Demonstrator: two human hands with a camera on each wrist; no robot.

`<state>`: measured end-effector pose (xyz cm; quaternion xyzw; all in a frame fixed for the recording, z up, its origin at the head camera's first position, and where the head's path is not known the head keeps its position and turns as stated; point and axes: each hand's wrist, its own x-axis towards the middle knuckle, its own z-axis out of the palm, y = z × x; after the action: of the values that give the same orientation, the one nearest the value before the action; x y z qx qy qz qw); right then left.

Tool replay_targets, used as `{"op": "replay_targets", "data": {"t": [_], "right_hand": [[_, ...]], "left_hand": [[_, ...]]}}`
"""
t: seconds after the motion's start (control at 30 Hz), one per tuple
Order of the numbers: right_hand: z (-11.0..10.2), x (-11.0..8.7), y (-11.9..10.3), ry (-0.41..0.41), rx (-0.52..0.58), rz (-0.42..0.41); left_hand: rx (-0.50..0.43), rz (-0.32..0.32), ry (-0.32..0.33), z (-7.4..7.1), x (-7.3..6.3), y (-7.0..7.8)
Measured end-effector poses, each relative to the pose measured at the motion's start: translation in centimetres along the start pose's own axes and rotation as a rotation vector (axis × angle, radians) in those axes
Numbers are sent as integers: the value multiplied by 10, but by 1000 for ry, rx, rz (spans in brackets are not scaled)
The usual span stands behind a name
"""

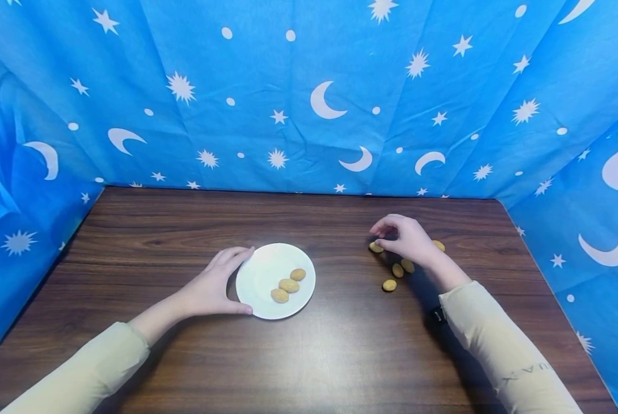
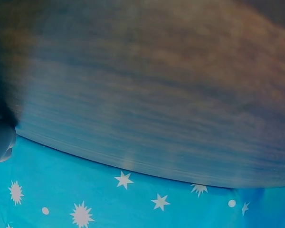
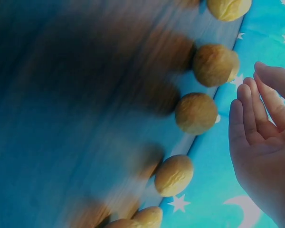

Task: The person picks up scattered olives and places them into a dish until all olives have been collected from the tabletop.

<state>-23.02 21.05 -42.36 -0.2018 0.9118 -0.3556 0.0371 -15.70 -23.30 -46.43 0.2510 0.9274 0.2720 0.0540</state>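
Observation:
A white plate (image 1: 259,267) bears three yellow-brown, oval, nut-like pieces (image 1: 289,286) in a slanting row. At its left edge, my left hand (image 1: 210,287) spreads thumb and fingers along the rim, fingers fairly straight. On the right, my right hand (image 1: 404,236) hovers over another nut-like piece (image 1: 376,247), its thumb tip close beside it. Between thumb and fingers there is a gap with nothing held. The right wrist view shows this hand (image 3: 266,137) with long, slightly bent fingers, to the right of several wrinkled nut-like pieces (image 3: 196,113).
More nut-like pieces (image 1: 397,270) lie scattered under and around the right forearm, one (image 1: 438,246) behind the wrist. The dark wooden table (image 1: 184,356) meets a blue cloth (image 1: 257,103) with white moons and stars at the back and sides.

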Motion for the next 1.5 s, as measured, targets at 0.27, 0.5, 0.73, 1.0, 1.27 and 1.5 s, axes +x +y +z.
{"op": "replay_targets", "data": {"t": [0.27,0.5,0.73,1.0,1.27,1.5], "right_hand": [[0,-1,5,-9,9,24],[1,1,7,-26,-3,33],[1,2,8,-44,-5,46],[3,3,11,-81,9,57],[4,2,11,-112,4,43],[3,3,10,-114,-1,46]], "left_hand": [[-7,6,15,4,1,1],[-20,4,16,2,1,2],[-37,21,26,2,1,2],[-52,33,30,3,2,2],[-53,37,28,4,2,1],[-60,36,29,3,2,2]]}}
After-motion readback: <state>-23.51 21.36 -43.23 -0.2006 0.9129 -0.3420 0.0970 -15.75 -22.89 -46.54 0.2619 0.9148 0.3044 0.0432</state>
